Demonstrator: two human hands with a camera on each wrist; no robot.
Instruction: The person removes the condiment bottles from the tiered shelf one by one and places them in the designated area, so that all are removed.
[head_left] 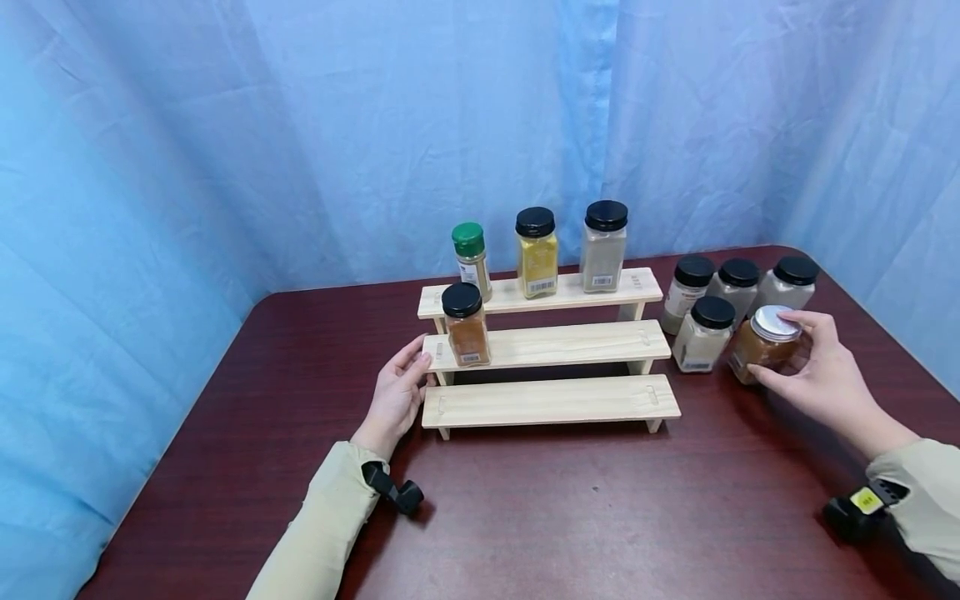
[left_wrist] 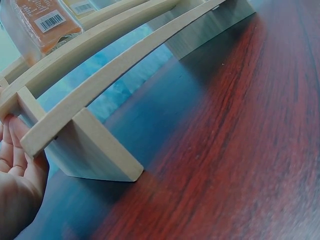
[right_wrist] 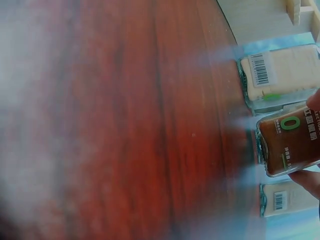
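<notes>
A three-step wooden rack [head_left: 551, 402] stands mid-table. My left hand [head_left: 395, 393] holds its left end at the middle step, fingers against the end in the left wrist view. On that step, close to the hand, sits an orange-brown spice jar [head_left: 468, 337] with a black lid. My right hand [head_left: 832, 371] grips a brown spice jar [head_left: 759, 352] with a silver lid, thumb low on its side and fingers up by the lid. In the right wrist view this jar [right_wrist: 292, 142] shows a green ring on its label. A pale spice jar [head_left: 701, 346] stands just left of it.
On the top step stand a green-capped bottle [head_left: 474, 273], a yellow spice jar [head_left: 537, 262] and a grey spice jar [head_left: 602, 258]. Behind the right hand are a white-labelled jar [head_left: 681, 302] and two greyish jars, all black-lidded. Blue curtains [head_left: 420, 125] enclose the dark red table [head_left: 525, 517].
</notes>
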